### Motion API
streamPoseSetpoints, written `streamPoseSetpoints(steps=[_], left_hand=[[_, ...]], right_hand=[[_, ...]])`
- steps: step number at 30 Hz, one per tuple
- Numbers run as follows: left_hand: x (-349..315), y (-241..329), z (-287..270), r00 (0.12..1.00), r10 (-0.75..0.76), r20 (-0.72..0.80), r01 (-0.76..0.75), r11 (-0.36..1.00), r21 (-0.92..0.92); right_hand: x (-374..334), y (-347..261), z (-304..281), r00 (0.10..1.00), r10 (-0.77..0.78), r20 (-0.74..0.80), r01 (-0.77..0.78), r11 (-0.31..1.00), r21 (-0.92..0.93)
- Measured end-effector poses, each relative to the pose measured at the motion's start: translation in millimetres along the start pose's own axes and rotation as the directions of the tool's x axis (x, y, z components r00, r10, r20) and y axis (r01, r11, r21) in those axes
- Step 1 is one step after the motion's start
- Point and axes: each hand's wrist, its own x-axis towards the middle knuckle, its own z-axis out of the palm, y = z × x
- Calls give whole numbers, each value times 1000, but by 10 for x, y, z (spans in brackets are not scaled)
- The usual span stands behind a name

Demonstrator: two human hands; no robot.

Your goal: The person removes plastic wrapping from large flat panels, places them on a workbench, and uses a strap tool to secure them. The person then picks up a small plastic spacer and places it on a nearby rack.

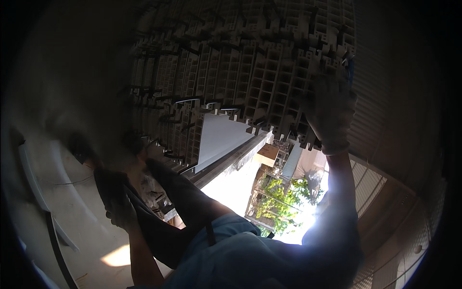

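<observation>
My right hand (332, 113), in a dark work glove, is raised at the right, against or just in front of a stack of grey grid panels (269, 82). Its fingers look stretched out and are slightly blurred. Whether it touches the panels I cannot tell. The panels have rows of rectangular cells and notched edges, and they are piled in several layers. My left hand (122, 212), also gloved, hangs low beside my leg. Its fingers are loosely bent and partly in shadow, and nothing shows in them.
A pale wall or floor surface (72, 192) lies at the left, with a dark curved strip (60, 250) along it. A smooth grey board (221, 137) sits below the panels. Beyond are a cardboard box (267, 155) and green plants (279, 200) in bright light. Corrugated sheeting (373, 86) runs along the right.
</observation>
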Motion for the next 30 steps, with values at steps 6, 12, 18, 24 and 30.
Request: streamPoseSetpoints(steps=[6,12,18,24,30], left_hand=[[-7,-6,-31,1000,-16,7,15,1000,24],[-17,-1,-54,999,-37,12,38,996,-77],[-1,-78,41,1000,-16,-10,14,995,-100],[7,-99,113,999,10,-46,-14,996,-83],[16,-108,90,1000,-3,-14,2,993,-117]], right_hand=[[175,-172,32,900,-435,-18,436,898,59],[369,-310,32,882,-470,-13,462,861,214],[820,-485,275,745,-666,37,644,733,217],[998,-496,307,651,-716,251,678,698,232],[1126,-757,390,723,-679,126,616,716,328]])
